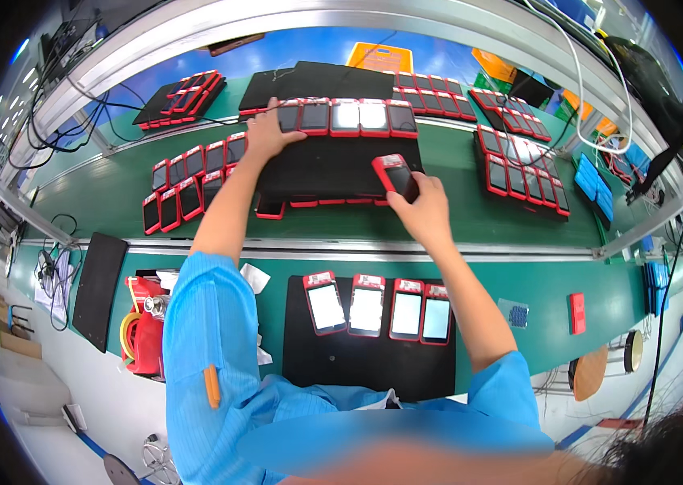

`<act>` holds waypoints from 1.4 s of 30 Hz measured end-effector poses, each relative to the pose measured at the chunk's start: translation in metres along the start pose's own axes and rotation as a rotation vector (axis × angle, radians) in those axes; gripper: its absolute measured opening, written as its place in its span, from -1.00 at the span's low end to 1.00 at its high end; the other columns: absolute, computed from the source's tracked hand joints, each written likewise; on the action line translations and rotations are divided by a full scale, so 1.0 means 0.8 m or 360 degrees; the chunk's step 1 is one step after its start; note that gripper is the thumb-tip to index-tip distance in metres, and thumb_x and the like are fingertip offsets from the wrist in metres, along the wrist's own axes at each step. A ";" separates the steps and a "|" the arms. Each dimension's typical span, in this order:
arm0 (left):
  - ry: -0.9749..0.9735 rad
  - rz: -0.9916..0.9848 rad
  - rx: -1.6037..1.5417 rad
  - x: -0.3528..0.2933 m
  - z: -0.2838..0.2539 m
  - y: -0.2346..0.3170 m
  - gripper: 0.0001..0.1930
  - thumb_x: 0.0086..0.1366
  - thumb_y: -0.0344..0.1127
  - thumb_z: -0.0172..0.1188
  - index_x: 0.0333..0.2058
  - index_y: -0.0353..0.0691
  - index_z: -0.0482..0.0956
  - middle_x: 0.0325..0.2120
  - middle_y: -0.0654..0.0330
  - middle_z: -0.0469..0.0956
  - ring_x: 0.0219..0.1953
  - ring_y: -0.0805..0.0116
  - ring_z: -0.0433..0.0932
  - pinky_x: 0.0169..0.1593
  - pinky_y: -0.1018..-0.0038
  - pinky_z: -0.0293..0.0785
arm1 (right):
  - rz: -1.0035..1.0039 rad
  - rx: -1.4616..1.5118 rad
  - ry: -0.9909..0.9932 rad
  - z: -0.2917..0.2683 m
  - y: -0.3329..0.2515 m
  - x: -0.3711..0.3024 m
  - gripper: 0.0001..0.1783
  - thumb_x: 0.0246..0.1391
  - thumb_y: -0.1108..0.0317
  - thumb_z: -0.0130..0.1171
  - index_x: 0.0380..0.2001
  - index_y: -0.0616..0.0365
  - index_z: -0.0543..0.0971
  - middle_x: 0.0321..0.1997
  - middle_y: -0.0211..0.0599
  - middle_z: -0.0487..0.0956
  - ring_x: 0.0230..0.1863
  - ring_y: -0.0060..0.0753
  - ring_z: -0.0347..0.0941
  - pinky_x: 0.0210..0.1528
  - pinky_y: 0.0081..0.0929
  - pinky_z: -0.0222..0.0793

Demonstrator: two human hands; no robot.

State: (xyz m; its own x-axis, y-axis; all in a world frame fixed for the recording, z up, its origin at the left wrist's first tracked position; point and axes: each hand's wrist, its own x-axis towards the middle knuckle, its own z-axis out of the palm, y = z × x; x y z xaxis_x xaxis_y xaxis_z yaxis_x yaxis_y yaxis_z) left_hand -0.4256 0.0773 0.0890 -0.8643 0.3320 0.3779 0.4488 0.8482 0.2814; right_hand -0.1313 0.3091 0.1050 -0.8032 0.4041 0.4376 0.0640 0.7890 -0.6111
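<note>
A row of red-cased handheld terminals (346, 118) lies along the far part of a raised black board (333, 166); two of their screens are lit white. At the row's left end my left hand (267, 137) grips a dark-screened terminal (288, 119), thumb along its near edge and fingers at its far side. My right hand (426, 212) holds another terminal (396, 176), tilted, over the board's right near part. Below the board, more red terminals show partly. Nearest me, several lit terminals (367, 305) lie side by side on a black mat (321, 356).
More terminals (188, 179) stand in rows on the left, with a stack (523, 174) on the right. A metal rail (519, 252) crosses the green bench. Red bottles (147, 331) and yellow tape sit front left; a red case (576, 314) lies right. Cables (624, 121) hang from the frame.
</note>
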 end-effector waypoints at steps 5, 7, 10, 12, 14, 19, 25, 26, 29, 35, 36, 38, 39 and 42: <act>-0.0250 0.0331 -0.0152 0.044 0.009 -0.001 -0.04 -0.14 0.17 0.46 0.22 -0.21 0.38 0.01 -0.14 0.54 0.11 -0.06 0.52 0.17 0.12 0.38 | 0.0913 0.1049 -0.0633 -0.140 0.048 -0.080 -0.46 0.07 0.21 0.29 0.02 0.41 0.53 -0.12 -0.25 0.58 -0.06 -0.46 0.50 0.08 -0.51 0.36; -0.0338 0.0099 -0.0149 0.067 -0.010 -0.036 -0.18 -0.13 0.05 0.42 0.11 -0.22 0.44 -0.03 -0.13 0.57 0.06 -0.07 0.56 0.14 0.14 0.42 | 0.0946 0.1183 -0.0621 -0.173 0.040 -0.128 -0.51 0.09 0.32 0.27 0.06 0.37 0.51 -0.05 -0.29 0.57 -0.03 -0.49 0.49 0.11 -0.52 0.34; -0.0152 -0.0113 0.0050 0.071 0.011 -0.029 -0.26 -0.11 0.04 0.37 0.06 -0.21 0.47 -0.09 -0.12 0.62 0.02 -0.09 0.59 0.10 0.15 0.46 | 0.0850 0.1239 -0.0481 -0.186 0.046 -0.214 -0.48 0.04 0.42 0.31 0.08 0.37 0.46 -0.03 -0.28 0.57 -0.01 -0.47 0.49 0.14 -0.51 0.34; -0.0091 -0.0175 0.0130 0.064 0.030 0.003 -0.26 -0.06 0.09 0.34 0.06 -0.21 0.46 -0.14 -0.15 0.64 -0.04 -0.11 0.62 0.10 0.16 0.46 | 0.0864 0.0877 -0.0400 -0.183 0.058 -0.272 -0.39 -0.05 0.39 0.40 0.09 0.34 0.46 -0.05 -0.24 0.58 0.01 -0.44 0.49 0.11 -0.47 0.38; 0.0135 -0.0162 0.0188 0.048 0.015 -0.032 -0.25 -0.05 0.12 0.34 0.07 -0.22 0.48 -0.16 -0.15 0.65 -0.06 -0.13 0.62 0.08 0.13 0.46 | 0.0498 0.0342 -0.0335 -0.173 0.036 -0.301 -0.30 -0.20 0.34 0.46 0.07 0.31 0.46 -0.06 -0.06 0.55 -0.01 -0.15 0.53 0.07 -0.33 0.43; 0.0459 -0.0288 -0.0200 -0.057 -0.044 -0.026 -0.26 0.02 0.01 0.40 0.13 -0.32 0.49 -0.21 -0.13 0.66 -0.16 -0.12 0.66 -0.04 0.16 0.53 | 0.0353 -0.0023 -0.0172 -0.145 0.039 -0.376 -0.22 -0.27 0.34 0.44 0.10 0.33 0.41 0.00 0.12 0.48 0.00 0.15 0.47 0.03 -0.15 0.45; 0.0437 -0.0075 -0.0587 -0.361 -0.159 0.109 -0.22 0.04 -0.39 0.41 0.30 -0.10 0.39 -0.24 0.06 0.53 -0.24 0.24 0.56 -0.12 0.38 0.50 | 0.0218 -0.0181 -0.0027 -0.139 0.045 -0.406 -0.20 -0.31 0.33 0.43 0.10 0.33 0.43 0.00 0.07 0.47 -0.02 0.11 0.44 0.01 -0.13 0.42; 0.0267 -0.0013 -0.0760 -0.412 -0.158 0.118 -0.21 0.03 -0.41 0.41 0.30 -0.15 0.38 -0.25 0.07 0.48 -0.24 0.30 0.53 -0.14 0.44 0.48 | 0.0165 -0.0248 -0.0049 -0.141 0.046 -0.408 -0.20 -0.32 0.33 0.43 0.09 0.33 0.44 0.00 0.05 0.47 -0.01 0.09 0.43 0.04 -0.13 0.39; -0.0094 -0.0150 -0.0768 -0.538 -0.149 0.137 -0.11 -0.08 -0.47 0.43 0.32 -0.20 0.33 -0.28 0.05 0.45 -0.21 0.14 0.48 -0.09 0.34 0.46 | 0.0115 -0.0272 -0.0110 -0.136 0.050 -0.415 -0.21 -0.35 0.31 0.43 0.08 0.33 0.46 -0.01 -0.02 0.47 0.02 0.05 0.37 0.09 -0.10 0.29; -0.0264 -0.0064 -0.0648 -0.609 -0.128 0.179 -0.15 -0.08 -0.48 0.41 0.28 -0.32 0.33 -0.09 -0.02 0.55 -0.15 0.01 0.40 -0.05 0.25 0.42 | 0.0034 -0.0363 -0.0097 -0.133 0.043 -0.414 -0.17 -0.33 0.29 0.41 0.12 0.33 0.45 -0.03 -0.09 0.46 -0.03 -0.02 0.33 0.03 -0.09 0.23; -0.0265 -0.0025 -0.0642 -0.608 -0.123 0.184 -0.16 -0.08 -0.48 0.41 0.27 -0.33 0.33 -0.07 -0.02 0.53 -0.16 0.02 0.40 -0.06 0.25 0.42 | 0.0037 -0.0408 -0.0085 -0.134 0.039 -0.413 -0.17 -0.33 0.29 0.41 0.13 0.33 0.44 -0.03 -0.10 0.46 -0.05 -0.03 0.33 0.02 -0.10 0.22; -0.0178 0.0131 -0.0551 -0.607 -0.113 0.189 -0.18 -0.09 -0.46 0.41 0.25 -0.31 0.38 0.01 -0.01 0.50 -0.18 0.04 0.39 -0.09 0.27 0.42 | 0.0021 -0.0449 -0.0052 -0.131 0.037 -0.409 -0.16 -0.30 0.27 0.42 0.15 0.33 0.43 -0.04 -0.12 0.45 -0.08 -0.06 0.31 -0.02 -0.12 0.21; -0.0186 0.0132 -0.0548 -0.607 -0.107 0.191 -0.18 -0.09 -0.46 0.41 0.25 -0.31 0.38 0.01 -0.01 0.50 -0.18 0.04 0.39 -0.09 0.27 0.42 | 0.0029 -0.0446 -0.0055 -0.129 0.036 -0.407 -0.16 -0.30 0.27 0.42 0.15 0.33 0.43 -0.04 -0.12 0.45 -0.08 -0.06 0.31 -0.02 -0.12 0.21; -0.0094 0.0208 -0.0434 -0.606 -0.096 0.194 -0.21 -0.09 -0.41 0.42 0.23 -0.25 0.43 0.02 0.02 0.49 -0.21 0.08 0.38 -0.11 0.28 0.42 | 0.0072 -0.0440 -0.0043 -0.124 0.034 -0.406 -0.16 -0.29 0.25 0.41 0.15 0.32 0.43 -0.05 -0.12 0.45 -0.07 -0.06 0.31 -0.02 -0.13 0.20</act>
State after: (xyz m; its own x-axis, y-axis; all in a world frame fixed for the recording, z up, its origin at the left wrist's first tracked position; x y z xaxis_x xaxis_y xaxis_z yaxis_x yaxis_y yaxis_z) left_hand 0.0800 0.0161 0.0174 -0.8034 0.4611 0.3768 0.5945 0.6571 0.4634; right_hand 0.1904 0.2451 0.0117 -0.8113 0.4320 0.3939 0.2560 0.8683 -0.4249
